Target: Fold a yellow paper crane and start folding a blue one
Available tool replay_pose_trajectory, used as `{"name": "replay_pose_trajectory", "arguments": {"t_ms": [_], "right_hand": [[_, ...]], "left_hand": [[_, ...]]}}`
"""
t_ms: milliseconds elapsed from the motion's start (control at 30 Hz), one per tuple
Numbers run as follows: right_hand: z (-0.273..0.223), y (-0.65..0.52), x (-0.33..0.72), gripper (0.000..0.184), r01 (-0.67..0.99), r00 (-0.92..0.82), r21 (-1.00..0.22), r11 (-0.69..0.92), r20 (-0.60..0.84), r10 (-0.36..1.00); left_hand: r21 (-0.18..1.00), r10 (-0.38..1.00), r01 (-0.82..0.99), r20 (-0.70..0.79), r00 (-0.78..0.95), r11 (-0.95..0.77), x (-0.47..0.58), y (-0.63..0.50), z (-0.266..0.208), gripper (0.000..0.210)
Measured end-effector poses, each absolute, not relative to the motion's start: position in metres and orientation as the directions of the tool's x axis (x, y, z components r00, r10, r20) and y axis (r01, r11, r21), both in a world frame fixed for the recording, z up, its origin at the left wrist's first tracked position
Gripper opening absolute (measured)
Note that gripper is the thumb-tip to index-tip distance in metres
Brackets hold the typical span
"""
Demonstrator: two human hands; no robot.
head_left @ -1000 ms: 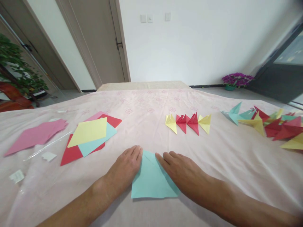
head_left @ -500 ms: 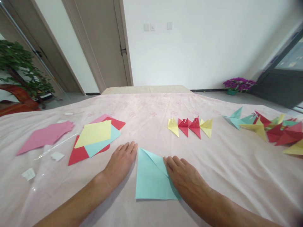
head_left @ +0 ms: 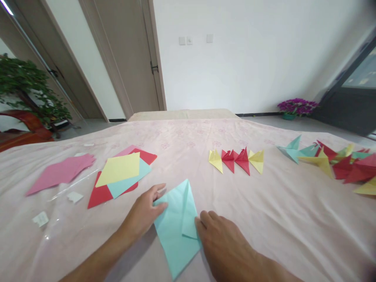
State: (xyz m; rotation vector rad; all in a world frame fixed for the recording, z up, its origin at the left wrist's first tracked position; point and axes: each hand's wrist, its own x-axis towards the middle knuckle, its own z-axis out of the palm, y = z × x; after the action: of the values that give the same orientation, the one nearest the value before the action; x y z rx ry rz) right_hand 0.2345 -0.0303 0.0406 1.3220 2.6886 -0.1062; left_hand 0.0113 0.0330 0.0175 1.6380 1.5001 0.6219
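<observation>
A sheet of turquoise origami paper [head_left: 172,231] lies at the front middle, turned so one corner points away from me and one towards me. A narrow flap is folded over along its upper right edge. My left hand [head_left: 143,211] grips the left corner, thumb on top and fingers behind the edge. At the right edge, by the flap, my right hand [head_left: 220,237] is closed with its fingertips on the paper; its thumb is hidden.
Flat coloured sheets [head_left: 120,168] and a pink stack [head_left: 64,172] lie to the left, near clear plastic and white scraps [head_left: 75,197]. Beyond my right hand stands a row of yellow and red paper cranes [head_left: 242,160]. More folded cranes [head_left: 320,160] are heaped far right. A pink cloth [head_left: 182,156] covers the table.
The turquoise paper has been turned from square-on to corner-on. My left hand has gone from lying flat beside it to gripping its left corner; my right hand has slid slightly nearer me.
</observation>
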Motion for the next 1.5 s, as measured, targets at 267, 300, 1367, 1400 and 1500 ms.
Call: {"name": "replay_pose_trajectory", "arguments": {"t_ms": [267, 300, 1367, 1400, 1500], "right_hand": [[0.04, -0.016, 0.217, 0.024, 0.69, -0.715, -0.297, 0.66, -0.14, 0.685], [0.038, -0.014, 0.222, 0.02, 0.683, -0.718, -0.31, 0.661, -0.116, 0.687], [0.002, 0.064, 0.304, 0.027, 0.651, -0.284, -0.701, 0.292, 0.132, 0.95], [0.002, 0.064, 0.304, 0.028, 0.659, -0.265, -0.698, 0.28, 0.133, 0.955], [0.006, 0.053, 0.302, 0.036, 0.65, -0.226, -0.735, 0.193, 0.055, 0.973]], "left_hand": [[0.138, 0.845, 0.862, -0.173, 0.506, -0.488, 0.048, 0.101, 0.072, 0.032], [0.123, 0.836, 0.853, -0.17, 0.522, -0.508, 0.057, 0.099, 0.071, 0.033], [0.485, 0.917, 0.829, -0.124, 0.38, -0.278, 0.084, 0.041, 0.023, 0.014], [0.513, 0.925, 0.826, -0.144, 0.353, -0.235, 0.083, 0.042, 0.022, 0.015], [0.676, 0.937, 0.73, -0.183, 0.299, -0.101, 0.079, 0.046, 0.021, 0.02]]}}
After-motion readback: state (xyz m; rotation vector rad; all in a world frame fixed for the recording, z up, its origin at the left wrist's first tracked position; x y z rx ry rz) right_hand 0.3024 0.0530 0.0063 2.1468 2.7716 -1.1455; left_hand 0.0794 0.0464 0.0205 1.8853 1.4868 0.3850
